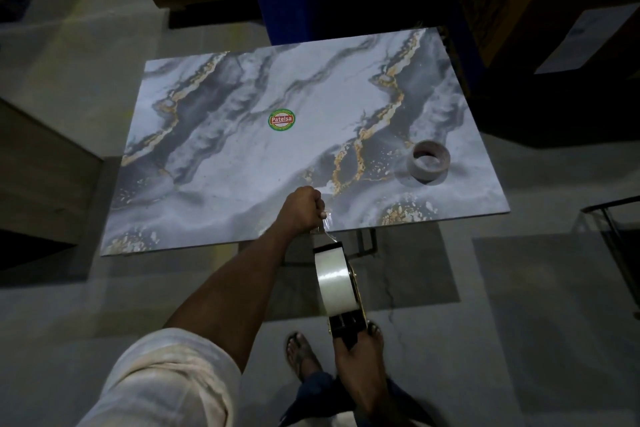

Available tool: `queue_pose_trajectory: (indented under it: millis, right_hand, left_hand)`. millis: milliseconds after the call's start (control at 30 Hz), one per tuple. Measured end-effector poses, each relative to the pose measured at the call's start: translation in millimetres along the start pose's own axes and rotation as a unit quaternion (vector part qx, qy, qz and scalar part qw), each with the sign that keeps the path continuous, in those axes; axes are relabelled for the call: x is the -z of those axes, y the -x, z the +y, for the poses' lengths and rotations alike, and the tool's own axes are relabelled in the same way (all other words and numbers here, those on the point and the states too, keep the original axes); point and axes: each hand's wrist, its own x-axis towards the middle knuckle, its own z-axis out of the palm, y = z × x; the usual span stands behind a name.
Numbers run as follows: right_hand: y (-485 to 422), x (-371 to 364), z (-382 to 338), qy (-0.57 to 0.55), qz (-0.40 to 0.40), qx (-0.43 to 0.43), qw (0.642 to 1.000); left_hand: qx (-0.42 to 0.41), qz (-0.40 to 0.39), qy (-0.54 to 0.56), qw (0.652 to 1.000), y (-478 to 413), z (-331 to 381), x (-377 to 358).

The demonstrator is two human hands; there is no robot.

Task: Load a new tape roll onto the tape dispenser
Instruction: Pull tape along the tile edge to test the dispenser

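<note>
Here, tape end [325,222] in left hand [302,208].

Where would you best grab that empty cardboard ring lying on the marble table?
Probably from above, pinching its wall. The empty cardboard ring lies flat on the marble table with its hole facing up, so one finger could go inside and the thumb outside. The near rim, on the person's right, looks easiest to reach, and nothing sits beside it.

Counter [221,149] glossy, marble-print with grey and gold veins, smooth. Sticker [282,120] glossy paper. Tape roll [335,282] clear shiny plastic film; loose strip [325,224] crinkled, transparent. Dispenser [348,326] dark, partly metal-looking. Empty core [430,161] matt cardboard. Sleeve [166,381] pale cloth. Floor [519,322] smooth tile, dull sheen.
</note>
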Motion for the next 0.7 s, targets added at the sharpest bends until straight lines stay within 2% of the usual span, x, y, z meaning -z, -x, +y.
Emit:
queue_pose_trajectory:
  millis: [200, 333, 533, 700]
  right_hand:
    - [-16, -1, -9, 0.02, -0.015, -0.009, 1.0]
    - [-25, -4, -12, 0.007, -0.031, -0.035, 0.999]
    - [-41, -6, -20, -0.002, -0.01, -0.065, 0.998]
    - [-47, -11, -20, -0.002, 0.001, -0.059, 0.998]
  left_hand:
    - [-0.025, -0.012, -0.008, 1.0, -1, 2, 2]
    - [0.0, -0.022, 0.019, 1.0, -6, -3, 3]
    - [0.011, -0.011, 0.084, 0.996, -11, -11, -1]
    - [0.016, -0.007, 0.08, 0.997, -10, -13, -2]
